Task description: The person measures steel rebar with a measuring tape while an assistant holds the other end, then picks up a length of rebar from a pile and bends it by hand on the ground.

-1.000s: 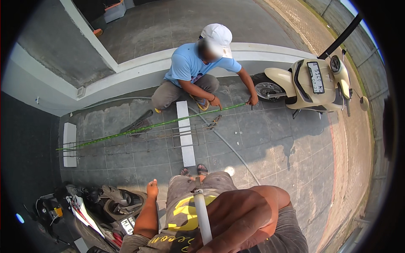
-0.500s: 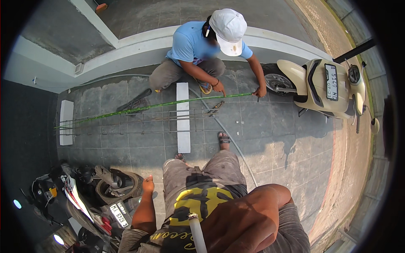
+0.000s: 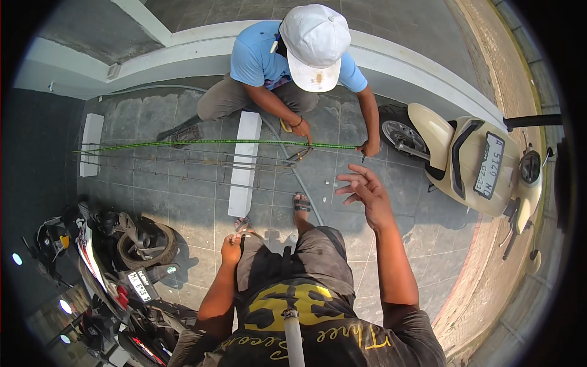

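My right hand (image 3: 369, 199) is raised over the tiled floor, its fingers spread and nothing in it. Beside my left thigh, my left hand (image 3: 231, 249) is closed in a pinch; what it holds, if anything, is too small to make out. Across from me crouches a person in a white cap (image 3: 315, 40). That person's hands hold down a long green marked strip (image 3: 214, 141), which looks like a measuring tape. Just nearer lie long thin steel rods (image 3: 202, 163), joined as a frame, over two white blocks (image 3: 242, 192). A cigarette (image 3: 293, 339) juts up from the lower edge.
A cream scooter (image 3: 465, 153) stands at the right. At the lower left are parked motorcycles (image 3: 92, 257) and a loose-looking tyre (image 3: 168, 244). A grey hose (image 3: 306, 192) runs across the floor by my sandalled foot. A pincer-like tool (image 3: 298, 155) lies near the rods' end.
My right arm has swung from across my body to reach forward, fingers spread. My left hand has shifted inward toward my thigh. The crouching person appears leaned nearer, still holding the green strip.
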A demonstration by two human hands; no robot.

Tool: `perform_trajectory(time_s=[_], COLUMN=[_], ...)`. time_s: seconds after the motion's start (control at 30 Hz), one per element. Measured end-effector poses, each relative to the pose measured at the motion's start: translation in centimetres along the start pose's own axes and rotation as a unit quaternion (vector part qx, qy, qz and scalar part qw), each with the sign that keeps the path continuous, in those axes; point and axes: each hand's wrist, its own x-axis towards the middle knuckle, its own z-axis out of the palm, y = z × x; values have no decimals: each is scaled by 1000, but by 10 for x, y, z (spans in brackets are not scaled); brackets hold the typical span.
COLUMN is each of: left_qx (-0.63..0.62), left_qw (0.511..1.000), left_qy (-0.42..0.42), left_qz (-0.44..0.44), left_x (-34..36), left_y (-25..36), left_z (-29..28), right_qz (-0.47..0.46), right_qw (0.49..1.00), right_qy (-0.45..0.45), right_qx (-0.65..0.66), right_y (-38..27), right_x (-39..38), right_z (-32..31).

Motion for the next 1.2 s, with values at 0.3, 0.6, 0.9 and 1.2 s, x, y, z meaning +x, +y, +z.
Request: perform_trajectory(time_s=[0.3,0.6,0.9,1.2], left_qx=[32,57,11,-33], left_qw=[993,998,999,998], left_qy=[-61,0,-22,-58], left_qz=[92,-22,-39,5], left_x=[-23,-38,-53,-47], left_y=[63,-39,-35,-10], left_z=[29,-2,12,43], right_qz=[330,270,251,173], right_qw=[902,879,850,818], right_qy=[191,182,149,132], right_qx=[-200,-349,-438,-532], right_y=[196,223,258,275], right_x=[99,128,128,128], right_z=[-176,-165,-176,-189])
